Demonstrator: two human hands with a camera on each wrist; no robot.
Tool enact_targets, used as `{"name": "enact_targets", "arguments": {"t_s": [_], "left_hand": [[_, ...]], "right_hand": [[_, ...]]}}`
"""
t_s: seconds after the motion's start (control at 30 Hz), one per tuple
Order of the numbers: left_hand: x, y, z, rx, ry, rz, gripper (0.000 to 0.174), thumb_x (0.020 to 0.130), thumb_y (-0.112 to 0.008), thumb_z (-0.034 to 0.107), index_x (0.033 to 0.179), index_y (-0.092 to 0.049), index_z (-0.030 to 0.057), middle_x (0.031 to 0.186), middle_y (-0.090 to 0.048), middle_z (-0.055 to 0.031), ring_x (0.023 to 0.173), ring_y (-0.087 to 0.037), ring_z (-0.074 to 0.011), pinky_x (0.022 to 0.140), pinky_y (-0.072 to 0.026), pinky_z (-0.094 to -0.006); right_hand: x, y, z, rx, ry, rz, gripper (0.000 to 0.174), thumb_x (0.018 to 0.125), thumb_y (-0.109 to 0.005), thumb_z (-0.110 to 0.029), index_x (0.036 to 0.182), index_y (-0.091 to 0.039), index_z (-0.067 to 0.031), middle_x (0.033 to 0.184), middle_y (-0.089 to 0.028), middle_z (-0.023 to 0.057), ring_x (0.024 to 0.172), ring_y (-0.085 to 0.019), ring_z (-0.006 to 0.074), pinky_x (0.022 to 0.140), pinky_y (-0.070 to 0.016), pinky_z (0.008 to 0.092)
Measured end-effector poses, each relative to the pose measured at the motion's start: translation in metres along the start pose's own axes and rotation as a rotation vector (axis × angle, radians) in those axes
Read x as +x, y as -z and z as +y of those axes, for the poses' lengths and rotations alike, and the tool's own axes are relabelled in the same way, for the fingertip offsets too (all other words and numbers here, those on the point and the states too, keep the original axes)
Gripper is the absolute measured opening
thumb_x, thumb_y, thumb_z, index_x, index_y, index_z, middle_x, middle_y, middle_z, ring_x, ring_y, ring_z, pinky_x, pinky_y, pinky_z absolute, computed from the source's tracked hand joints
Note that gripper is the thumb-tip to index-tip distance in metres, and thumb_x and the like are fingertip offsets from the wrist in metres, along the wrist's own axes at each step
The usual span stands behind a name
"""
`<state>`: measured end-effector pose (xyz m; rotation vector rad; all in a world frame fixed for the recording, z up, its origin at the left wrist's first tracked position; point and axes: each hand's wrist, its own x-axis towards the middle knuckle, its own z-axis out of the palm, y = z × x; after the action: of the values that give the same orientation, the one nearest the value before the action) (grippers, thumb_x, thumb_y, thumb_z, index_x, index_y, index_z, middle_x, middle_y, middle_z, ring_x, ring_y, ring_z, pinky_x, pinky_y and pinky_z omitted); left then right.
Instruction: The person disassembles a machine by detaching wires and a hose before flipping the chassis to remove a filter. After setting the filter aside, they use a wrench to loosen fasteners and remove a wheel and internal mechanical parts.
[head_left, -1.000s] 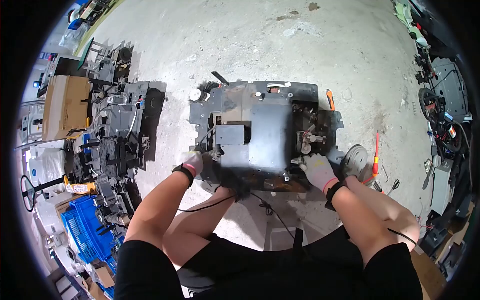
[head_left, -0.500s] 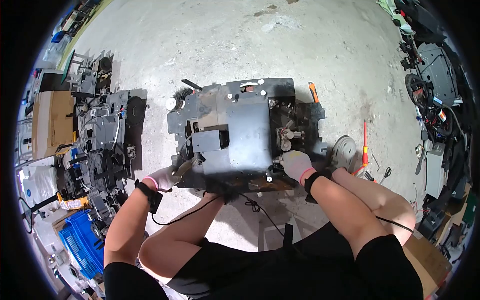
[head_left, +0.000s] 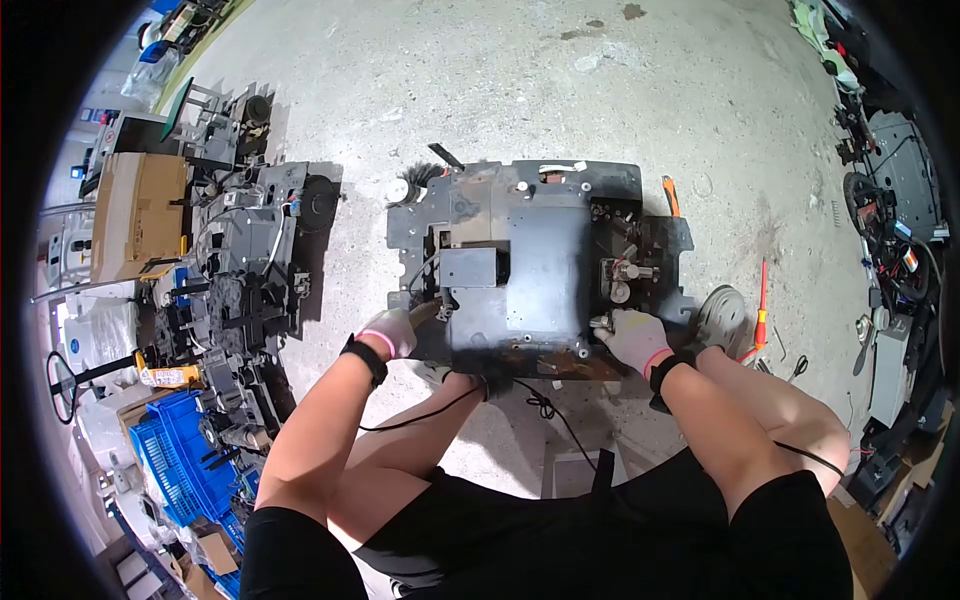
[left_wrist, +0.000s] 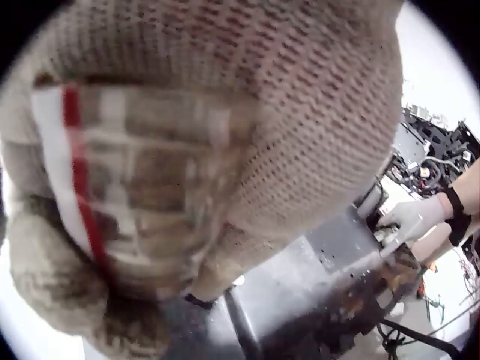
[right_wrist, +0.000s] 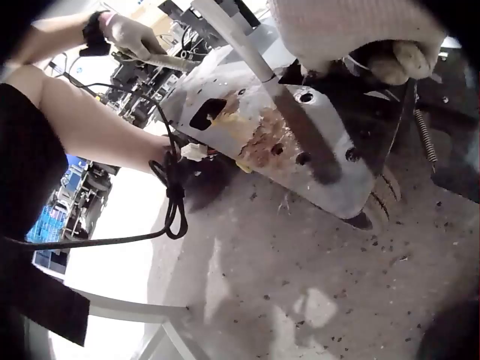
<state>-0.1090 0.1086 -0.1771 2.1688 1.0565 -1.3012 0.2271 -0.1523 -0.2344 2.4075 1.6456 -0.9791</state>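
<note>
In the head view a dark metal machine chassis (head_left: 545, 250) lies on the floor before me. My gloved left hand (head_left: 390, 333) is at its near left corner, gripping a tan, elongated thing (head_left: 425, 312) that points onto the chassis. The left wrist view shows that thing's end (left_wrist: 154, 187) up close, with a brown plaid-like look and a white and red band; I cannot tell what it is. My gloved right hand (head_left: 635, 337) grips the chassis at its near right part, fingers curled. A light metal bar (right_wrist: 232, 37) stands close to those fingers in the right wrist view.
An orange-handled tool (head_left: 670, 196), a red screwdriver (head_left: 762, 310), a round grey disc (head_left: 720, 318) and scissors (head_left: 798, 368) lie on the right. Machine parts, a cardboard box (head_left: 140, 215) and a blue crate (head_left: 180, 450) crowd the left. A black cord (head_left: 540, 402) hangs near the chassis.
My left hand drew back leftward from the chassis corner, then came in again with the tan thing. A black bristly tuft at the near edge has mostly gone from sight. The right hand stays put.
</note>
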Motion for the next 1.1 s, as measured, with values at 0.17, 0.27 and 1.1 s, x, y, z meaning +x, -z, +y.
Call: {"name": "enact_targets", "arguments": {"t_s": [0.17,0.27,1.1], "left_hand": [[-0.014,0.020,0.029,-0.051,-0.122,0.198,0.032,0.090,-0.053,0.022,0.117,-0.070,0.0175,0.105,-0.070,-0.0204,0.095,-0.071,-0.0323,0.081,-0.0554,-0.0423],[0.046,-0.013,0.036,-0.030,0.012,0.181,0.057,0.087,-0.054,0.014,0.142,-0.051,0.0304,0.108,-0.070,-0.0186,0.094,-0.070,-0.0349,0.079,-0.0560,-0.0420],[-0.007,0.020,0.051,-0.202,-0.158,0.497,0.067,0.078,-0.056,0.024,0.144,-0.045,0.0236,0.091,-0.070,-0.0204,0.083,-0.067,-0.0403,0.074,-0.0545,-0.0478]], "right_hand": [[0.010,-0.015,0.006,-0.014,-0.008,-0.033,0.054,0.088,-0.056,-0.058,0.090,-0.070,-0.0064,0.089,-0.070,0.0159,0.088,-0.068,0.0326,0.077,-0.0536,0.0427],[0.012,-0.033,0.022,0.000,-0.004,0.053,0.054,0.088,-0.056,-0.058,0.090,-0.070,-0.0056,0.090,-0.071,0.0171,0.089,-0.068,0.0340,0.079,-0.0530,0.0440],[0.005,-0.001,0.024,0.038,-0.036,-0.089,0.057,0.087,-0.057,-0.059,0.092,-0.069,-0.0029,0.094,-0.070,0.0181,0.091,-0.068,0.0348,0.081,-0.0534,0.0430]]}}
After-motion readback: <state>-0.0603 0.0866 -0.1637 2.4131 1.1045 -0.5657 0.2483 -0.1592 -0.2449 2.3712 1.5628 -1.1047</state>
